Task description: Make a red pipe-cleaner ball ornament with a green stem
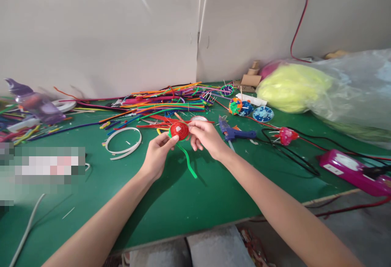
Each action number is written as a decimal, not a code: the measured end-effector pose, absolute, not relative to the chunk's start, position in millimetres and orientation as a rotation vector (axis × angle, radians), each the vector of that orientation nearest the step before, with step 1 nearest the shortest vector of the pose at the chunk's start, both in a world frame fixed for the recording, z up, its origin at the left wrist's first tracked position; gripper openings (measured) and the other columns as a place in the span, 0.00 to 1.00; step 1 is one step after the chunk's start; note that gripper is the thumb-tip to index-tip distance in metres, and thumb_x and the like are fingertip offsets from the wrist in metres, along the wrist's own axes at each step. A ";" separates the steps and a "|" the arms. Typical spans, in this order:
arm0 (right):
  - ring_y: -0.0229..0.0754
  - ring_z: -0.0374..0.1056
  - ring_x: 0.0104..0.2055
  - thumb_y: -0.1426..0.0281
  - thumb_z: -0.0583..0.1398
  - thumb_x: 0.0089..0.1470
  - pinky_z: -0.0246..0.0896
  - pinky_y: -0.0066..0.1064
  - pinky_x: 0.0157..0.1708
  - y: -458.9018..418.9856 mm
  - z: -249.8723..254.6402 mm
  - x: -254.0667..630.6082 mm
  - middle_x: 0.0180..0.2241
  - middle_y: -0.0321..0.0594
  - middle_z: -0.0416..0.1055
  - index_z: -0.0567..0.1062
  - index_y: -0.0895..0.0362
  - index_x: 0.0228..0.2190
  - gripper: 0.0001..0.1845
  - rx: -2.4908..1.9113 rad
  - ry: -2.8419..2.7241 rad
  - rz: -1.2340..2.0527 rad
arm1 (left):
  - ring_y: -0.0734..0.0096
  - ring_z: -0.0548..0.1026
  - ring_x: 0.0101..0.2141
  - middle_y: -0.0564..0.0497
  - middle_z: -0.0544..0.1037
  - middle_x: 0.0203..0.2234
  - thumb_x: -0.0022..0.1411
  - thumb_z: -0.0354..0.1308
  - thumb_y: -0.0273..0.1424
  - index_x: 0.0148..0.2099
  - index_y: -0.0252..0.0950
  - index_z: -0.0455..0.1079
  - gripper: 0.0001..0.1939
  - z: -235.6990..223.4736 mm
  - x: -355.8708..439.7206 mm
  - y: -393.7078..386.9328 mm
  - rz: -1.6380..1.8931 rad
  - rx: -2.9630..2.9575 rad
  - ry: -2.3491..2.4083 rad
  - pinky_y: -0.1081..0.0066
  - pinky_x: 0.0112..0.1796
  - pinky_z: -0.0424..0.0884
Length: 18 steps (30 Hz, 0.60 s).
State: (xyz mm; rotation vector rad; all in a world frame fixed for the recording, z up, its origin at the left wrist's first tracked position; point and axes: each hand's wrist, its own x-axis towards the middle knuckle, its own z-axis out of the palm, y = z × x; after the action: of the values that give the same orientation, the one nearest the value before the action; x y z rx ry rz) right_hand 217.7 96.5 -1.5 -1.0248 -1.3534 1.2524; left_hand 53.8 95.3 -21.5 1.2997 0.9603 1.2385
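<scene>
Between my hands, above the table, is a round coil of red pipe cleaner (180, 132) with a pale spot at its centre and green along its rim. My left hand (158, 153) pinches its left and lower edge, thumb on the front. At the right edge, my right hand (206, 136) has thumb and index finger closed on the rim, the other fingers curled. A loose green pipe cleaner end (190, 163) hangs below the coil. Just behind lie red pipe cleaners (152, 122), and a roll of tape (199, 118) is partly hidden by my right hand.
Bundled pipe cleaners (165, 104) spread along the back. A blue glue gun (236, 132) with a black cord lies right, near a magenta power strip (351, 169). A white strip loop (124, 141), a purple bottle (36, 102) and a bag of yellow material (290, 88) also occupy the table.
</scene>
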 end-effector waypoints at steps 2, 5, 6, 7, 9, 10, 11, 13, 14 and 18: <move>0.31 0.57 0.09 0.71 0.53 0.55 0.44 0.19 0.08 96.7 -1.6 217.3 0.09 0.27 0.61 0.68 0.58 0.30 0.05 -1.028 -1.348 1.252 | 0.76 0.59 0.25 0.56 0.63 0.20 0.51 0.66 0.38 0.28 0.34 0.72 0.13 -22.1 53.5 95.2 1.237 1.304 0.959 0.72 0.29 0.55; 0.31 0.57 0.09 0.71 0.53 0.55 0.44 0.19 0.08 96.8 -2.3 217.1 0.09 0.27 0.60 0.68 0.58 0.30 0.05 -1.022 -1.345 1.254 | 0.76 0.59 0.25 0.56 0.63 0.21 0.52 0.66 0.38 0.30 0.34 0.73 0.12 -23.4 52.7 95.4 1.237 1.308 0.965 0.72 0.29 0.55; 0.31 0.57 0.09 0.71 0.52 0.55 0.44 0.19 0.08 96.7 -2.6 217.1 0.09 0.27 0.60 0.68 0.58 0.31 0.05 -1.022 -1.347 1.253 | 0.76 0.59 0.25 0.56 0.63 0.21 0.52 0.66 0.38 0.30 0.34 0.73 0.12 -23.7 52.5 95.5 1.237 1.308 0.968 0.72 0.29 0.55; 0.31 0.57 0.09 0.71 0.52 0.55 0.44 0.19 0.08 96.6 -2.9 217.2 0.09 0.27 0.61 0.68 0.58 0.31 0.05 -1.022 -1.352 1.252 | 0.76 0.59 0.25 0.56 0.63 0.21 0.52 0.66 0.38 0.29 0.34 0.72 0.12 -23.8 52.5 95.6 1.236 1.307 0.970 0.72 0.29 0.55; 0.31 0.56 0.09 0.71 0.52 0.56 0.44 0.19 0.09 96.5 -3.4 217.5 0.09 0.27 0.61 0.68 0.58 0.31 0.05 -1.026 -1.364 1.246 | 0.76 0.59 0.25 0.56 0.63 0.21 0.52 0.66 0.38 0.29 0.34 0.72 0.12 -23.5 52.7 95.8 1.233 1.305 0.969 0.72 0.29 0.55; 0.31 0.56 0.09 0.71 0.52 0.56 0.44 0.19 0.09 96.4 -3.6 217.7 0.09 0.28 0.61 0.68 0.58 0.31 0.05 -1.027 -1.371 1.243 | 0.76 0.59 0.25 0.56 0.63 0.21 0.52 0.66 0.38 0.29 0.34 0.72 0.12 -23.1 53.0 95.8 1.232 1.304 0.968 0.73 0.29 0.55; 0.31 0.56 0.09 0.71 0.52 0.56 0.44 0.19 0.09 96.3 -3.6 217.8 0.09 0.28 0.61 0.68 0.58 0.31 0.06 -1.026 -1.378 1.241 | 0.76 0.59 0.25 0.56 0.62 0.21 0.52 0.66 0.38 0.29 0.34 0.72 0.12 -22.7 53.3 95.8 1.232 1.303 0.968 0.73 0.29 0.55; 0.31 0.56 0.09 0.71 0.52 0.56 0.44 0.20 0.09 96.4 -3.6 217.9 0.09 0.28 0.61 0.67 0.58 0.31 0.05 -1.026 -1.388 1.236 | 0.76 0.59 0.25 0.56 0.62 0.20 0.52 0.66 0.38 0.28 0.34 0.72 0.12 -21.8 54.0 95.6 1.234 1.300 0.971 0.73 0.29 0.55; 0.31 0.56 0.09 0.71 0.52 0.56 0.43 0.20 0.09 96.4 -3.4 218.0 0.09 0.28 0.62 0.67 0.58 0.31 0.05 -1.026 -1.391 1.236 | 0.76 0.59 0.25 0.57 0.62 0.20 0.52 0.66 0.38 0.28 0.34 0.72 0.12 -21.4 54.2 95.4 1.236 1.299 0.973 0.73 0.29 0.55; 0.31 0.56 0.09 0.71 0.52 0.56 0.44 0.20 0.09 96.4 -2.3 218.1 0.09 0.28 0.62 0.68 0.58 0.31 0.06 -1.027 -1.383 1.243 | 0.76 0.59 0.25 0.56 0.63 0.20 0.52 0.66 0.38 0.28 0.34 0.73 0.12 -20.7 54.3 94.4 1.238 1.297 0.973 0.73 0.29 0.55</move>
State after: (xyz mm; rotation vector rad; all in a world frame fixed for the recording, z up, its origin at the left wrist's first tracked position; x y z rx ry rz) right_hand 218.1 96.4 -2.3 -1.0269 -1.3826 1.2425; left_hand 54.3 94.4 -20.7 1.2973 0.9728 1.2378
